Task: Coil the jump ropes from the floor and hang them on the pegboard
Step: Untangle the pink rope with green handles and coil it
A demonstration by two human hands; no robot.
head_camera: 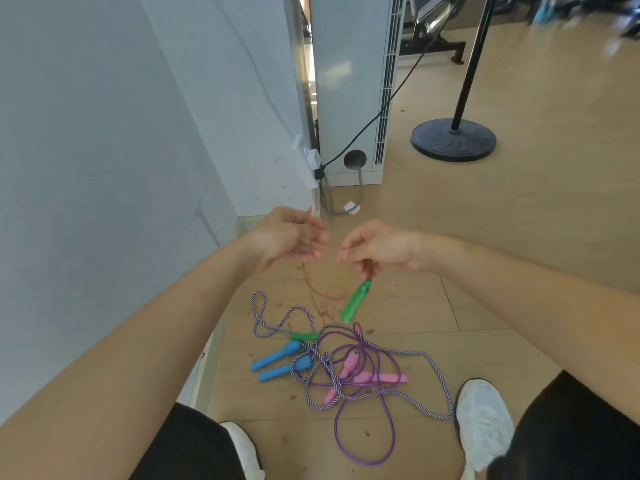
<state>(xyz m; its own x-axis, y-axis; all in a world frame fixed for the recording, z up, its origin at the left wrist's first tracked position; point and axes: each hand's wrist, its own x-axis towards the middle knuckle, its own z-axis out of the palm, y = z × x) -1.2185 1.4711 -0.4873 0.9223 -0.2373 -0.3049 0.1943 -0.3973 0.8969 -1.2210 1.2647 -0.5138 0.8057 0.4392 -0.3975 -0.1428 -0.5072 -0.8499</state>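
Observation:
A green handle (355,301) hangs from my right hand (377,247), whose fingers pinch its top end. My left hand (289,237) is raised beside it, fingers curled around a thin reddish-brown rope (323,292) that loops down toward the floor. Below lies a tangle: a second green handle (304,336), two blue handles (277,355), pink handles (372,377), a purple rope (367,427) and a purple-white striped rope (438,379). No pegboard is in view.
A white wall (104,168) runs along the left with a power strip (306,161) and cables. A white standing unit (349,84) is behind, and a black round stand base (453,140) to the right. My white shoes (483,417) flank the pile on the wooden floor.

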